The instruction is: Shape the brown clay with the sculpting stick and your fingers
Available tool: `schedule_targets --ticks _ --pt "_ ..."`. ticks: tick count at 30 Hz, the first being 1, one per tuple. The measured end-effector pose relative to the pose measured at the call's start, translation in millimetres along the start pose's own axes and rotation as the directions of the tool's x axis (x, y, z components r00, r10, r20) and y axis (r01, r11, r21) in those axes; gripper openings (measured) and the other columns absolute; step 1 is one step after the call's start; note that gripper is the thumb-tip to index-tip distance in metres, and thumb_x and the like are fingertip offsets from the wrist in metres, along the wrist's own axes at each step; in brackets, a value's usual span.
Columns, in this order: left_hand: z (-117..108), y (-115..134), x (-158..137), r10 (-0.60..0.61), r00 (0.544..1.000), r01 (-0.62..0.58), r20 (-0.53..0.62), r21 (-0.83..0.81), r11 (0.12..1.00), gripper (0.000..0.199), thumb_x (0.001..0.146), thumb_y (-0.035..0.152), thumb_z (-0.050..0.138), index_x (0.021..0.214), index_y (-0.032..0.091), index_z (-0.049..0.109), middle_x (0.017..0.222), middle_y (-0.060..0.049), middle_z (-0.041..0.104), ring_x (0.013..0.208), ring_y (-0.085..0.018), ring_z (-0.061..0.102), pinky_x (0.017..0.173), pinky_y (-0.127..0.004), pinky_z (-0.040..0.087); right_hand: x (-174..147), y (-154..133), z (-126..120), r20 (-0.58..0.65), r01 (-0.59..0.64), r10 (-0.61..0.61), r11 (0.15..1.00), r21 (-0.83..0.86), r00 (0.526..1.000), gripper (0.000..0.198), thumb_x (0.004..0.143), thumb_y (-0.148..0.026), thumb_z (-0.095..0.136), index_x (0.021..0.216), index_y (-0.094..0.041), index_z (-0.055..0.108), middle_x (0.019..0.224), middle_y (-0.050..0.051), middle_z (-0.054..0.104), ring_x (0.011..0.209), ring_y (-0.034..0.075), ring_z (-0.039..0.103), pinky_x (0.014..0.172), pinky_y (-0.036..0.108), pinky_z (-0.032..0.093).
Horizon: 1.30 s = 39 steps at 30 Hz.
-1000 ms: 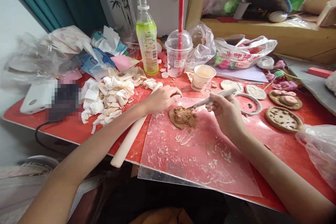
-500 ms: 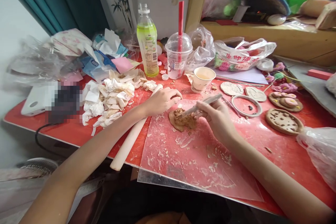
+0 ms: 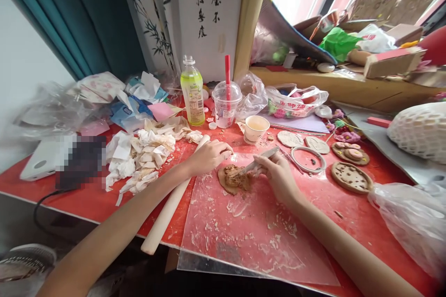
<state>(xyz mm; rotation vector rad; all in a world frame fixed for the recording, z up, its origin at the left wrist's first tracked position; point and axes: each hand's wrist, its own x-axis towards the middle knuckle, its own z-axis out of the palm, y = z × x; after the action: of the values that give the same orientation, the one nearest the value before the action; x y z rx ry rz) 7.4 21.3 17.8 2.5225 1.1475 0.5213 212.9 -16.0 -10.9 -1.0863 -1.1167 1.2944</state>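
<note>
My right hand [image 3: 278, 178] is closed around a grey, flat, stick-like clay tool [image 3: 262, 159]. The tool's lower end touches a brown clay piece [image 3: 228, 181] with a rough, crumbly top. That clay lies on a clear plastic sheet [image 3: 244, 241] smeared with pale residue. My left hand [image 3: 210, 158] hovers or rests just left of the clay, palm down; its fingers are loosely bent and apart, with nothing seen in them. Beneath the left wrist lies a wooden rolling pin [image 3: 167, 213], slanting toward the table's front edge.
Behind the hands stand a paper cup [image 3: 256, 130], a plastic cup with red straw [image 3: 226, 104] and a drink bottle [image 3: 193, 97]. Crumpled tissues [image 3: 139, 153] heap up on the left. Rightward are a ring [image 3: 308, 159], round clay pieces [image 3: 351, 177] and a plastic bag [image 3: 411, 222].
The view has tilted upward and turned slightly right, so the table sits lower and more of the window shows. Both hands stay by the clay; the tool is still on it.
</note>
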Motion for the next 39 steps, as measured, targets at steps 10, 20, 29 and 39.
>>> schedule_targets --ticks 10,20,29,39 --pt "3 -3 0 0.066 0.997 -0.069 0.033 0.075 0.995 0.030 0.097 0.025 0.031 0.093 0.016 0.059 0.100 -0.001 0.063 0.091 -0.015 0.052 0.088 -0.032 0.031 1 3 -1 0.006 -0.041 0.040 0.998 0.039 0.999 0.017 0.074 -0.030 0.067 0.075 -0.017 0.056 0.068 0.001 0.064 0.059 0.011 0.061 0.056 0.023 0.049" --pt "6 -12 -1 0.117 0.992 -0.121 0.038 0.137 0.983 0.032 0.097 0.028 0.027 0.097 0.016 0.057 0.103 -0.004 0.062 0.091 -0.015 0.051 0.088 -0.033 0.030 -3 -2 4 0.020 -0.024 0.024 1.000 -0.013 1.000 0.018 0.075 -0.033 0.066 0.076 -0.017 0.058 0.070 0.000 0.065 0.061 0.011 0.062 0.059 0.023 0.050" --pt "4 -7 0 0.095 0.995 -0.098 0.040 0.083 0.992 0.031 0.097 0.028 0.030 0.095 0.015 0.059 0.099 -0.002 0.064 0.090 -0.014 0.052 0.085 -0.030 0.032 8 -6 -5 -0.076 0.016 -0.007 0.993 0.114 0.997 0.019 0.073 -0.029 0.069 0.072 -0.016 0.054 0.060 -0.001 0.063 0.053 0.009 0.059 0.053 0.020 0.049" --pt "1 -4 -1 0.090 0.994 -0.092 0.068 0.034 0.995 0.029 0.096 0.029 0.034 0.095 0.016 0.060 0.100 -0.004 0.062 0.092 -0.015 0.051 0.088 -0.031 0.033 9 -4 -12 -0.099 -0.030 0.041 0.993 0.112 0.994 0.015 0.073 -0.024 0.067 0.069 -0.016 0.055 0.057 0.000 0.062 0.050 0.008 0.057 0.050 0.019 0.048"
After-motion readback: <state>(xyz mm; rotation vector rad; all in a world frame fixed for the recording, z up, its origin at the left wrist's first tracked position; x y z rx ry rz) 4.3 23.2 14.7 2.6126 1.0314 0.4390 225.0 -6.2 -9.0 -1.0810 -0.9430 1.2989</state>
